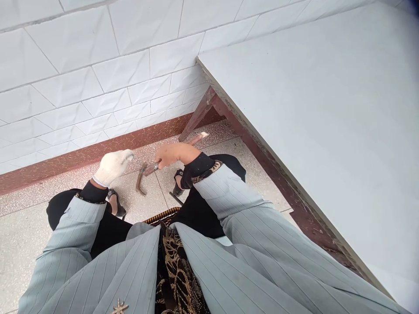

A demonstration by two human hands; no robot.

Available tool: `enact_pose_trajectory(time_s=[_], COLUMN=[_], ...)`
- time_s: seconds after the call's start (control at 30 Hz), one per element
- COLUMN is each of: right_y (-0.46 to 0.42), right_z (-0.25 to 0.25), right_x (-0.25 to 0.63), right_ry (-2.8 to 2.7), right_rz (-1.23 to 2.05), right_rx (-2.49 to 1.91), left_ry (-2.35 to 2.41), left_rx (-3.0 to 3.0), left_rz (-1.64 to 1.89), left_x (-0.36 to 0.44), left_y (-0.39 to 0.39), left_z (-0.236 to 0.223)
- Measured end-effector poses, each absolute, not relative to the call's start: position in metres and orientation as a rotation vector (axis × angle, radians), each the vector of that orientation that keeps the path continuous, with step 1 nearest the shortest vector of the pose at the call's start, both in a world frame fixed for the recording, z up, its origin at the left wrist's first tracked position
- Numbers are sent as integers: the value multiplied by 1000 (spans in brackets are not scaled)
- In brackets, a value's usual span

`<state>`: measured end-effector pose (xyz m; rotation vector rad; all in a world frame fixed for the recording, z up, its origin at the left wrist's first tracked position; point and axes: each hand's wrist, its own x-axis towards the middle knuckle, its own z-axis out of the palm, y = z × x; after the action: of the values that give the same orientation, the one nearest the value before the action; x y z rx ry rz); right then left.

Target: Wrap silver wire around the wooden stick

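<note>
My right hand [176,155], bare, is wrapped round the reddish wooden handle of a hammer [151,168]. The rusty, curved hammer head [141,182] points down to the left above the floor, and the pale handle end sticks out beyond the hand on the upper right. Across from it, my left hand [113,167] wears a white knitted glove and is held closed in the air, apart from the hammer. Whatever its fingers may hold is hidden or too small to make out.
A white table top [310,109] on a reddish-brown frame fills the right side, its leg [198,114] near the wall. White tiles [81,39] cover the wall ahead, above a red-brown skirting [75,150]. Below are the speckled floor [19,235] and a woven seat edge [163,215] between my legs.
</note>
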<state>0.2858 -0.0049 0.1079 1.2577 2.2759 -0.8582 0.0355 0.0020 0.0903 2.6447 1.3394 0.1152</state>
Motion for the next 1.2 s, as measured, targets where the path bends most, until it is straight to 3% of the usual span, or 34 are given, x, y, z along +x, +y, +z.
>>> enact_pose_trajectory(time_s=[0.13,0.27,0.57,0.77,0.93,1.2], right_y=[-4,-3,3,3,7,4], right_z=[106,110,115,112,104,106], right_x=[290,297,314,304,299,288], right_ry=[2224,2371,2541,2568,2502,2326], right_rz=[-1452,-1681,-1897,-1250,-788,-568], right_rx=[872,747,1680,1996,1998,1855], left_ry=[1418,1431,1254,1197,1102,1010], left_rx=[2625,2581,2590,2612,2715,2890], left_rz=[160,124,-30,-127,-110,-203], left_x=[34,35,44,47,48,54], left_y=[8,12,4,1,-1,-6], left_z=[88,81,79,73,71,73])
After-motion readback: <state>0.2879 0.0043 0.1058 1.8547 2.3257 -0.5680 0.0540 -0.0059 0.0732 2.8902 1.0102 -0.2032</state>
